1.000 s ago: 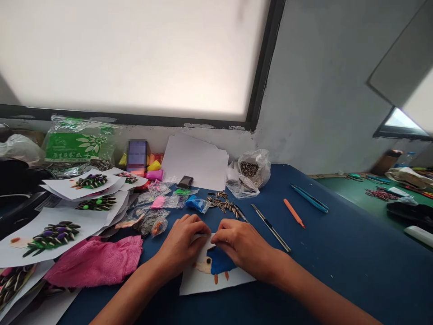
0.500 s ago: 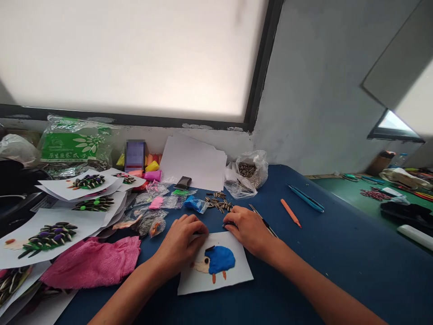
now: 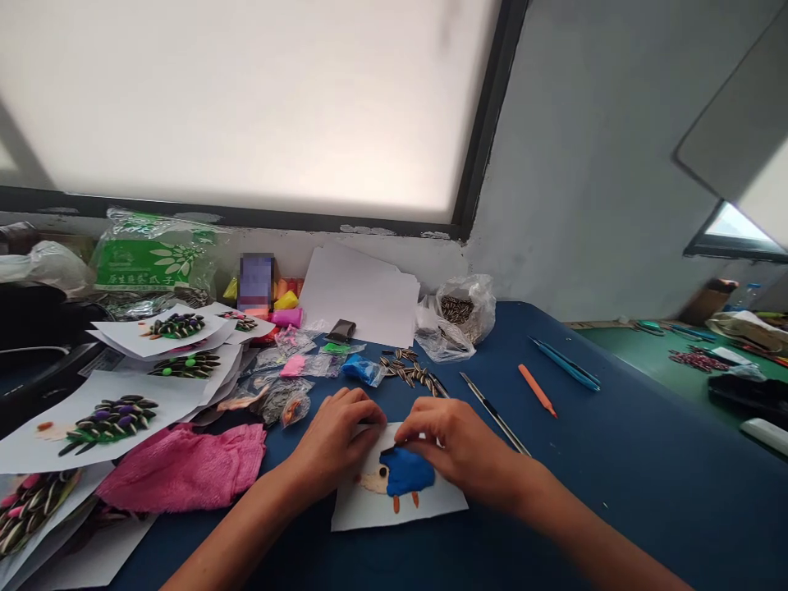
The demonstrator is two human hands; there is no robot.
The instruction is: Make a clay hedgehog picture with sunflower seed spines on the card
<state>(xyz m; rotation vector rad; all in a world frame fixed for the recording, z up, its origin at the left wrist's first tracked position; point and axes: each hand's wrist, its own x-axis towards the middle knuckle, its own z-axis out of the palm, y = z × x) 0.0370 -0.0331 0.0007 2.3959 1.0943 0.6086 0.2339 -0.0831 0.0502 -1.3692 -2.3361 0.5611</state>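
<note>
A white sheet of paper [image 3: 363, 513] lies in front of me, bearing a hedgehog-like animal in clay: a blue clay body [image 3: 410, 474], a beige head [image 3: 373, 483] with a black eye, and two brown legs. One dark seed [image 3: 389, 451] rests along the body's upper left edge. My right hand [image 3: 452, 439] pinches a sunflower seed, mostly hidden by the fingers, over the top of the blue clay. My left hand [image 3: 341, 431] is at the paper's upper left, fingers curled together; a dark bit shows under them, too hidden to name.
Loose sunflower seeds [image 3: 406, 371] lie behind the paper, near a bag of seeds [image 3: 456, 310]. Tweezers [image 3: 492, 412], an orange pen [image 3: 538, 391] and a blue tool [image 3: 565, 364] lie to the right. At left are a pink cloth [image 3: 188, 472], finished pictures [image 3: 37, 402] and clay packets [image 3: 363, 369].
My right hand has moved from the loose seeds down and toward me, onto the top of the blue clay. My left hand stays at the paper's upper left. The view has shifted slightly.
</note>
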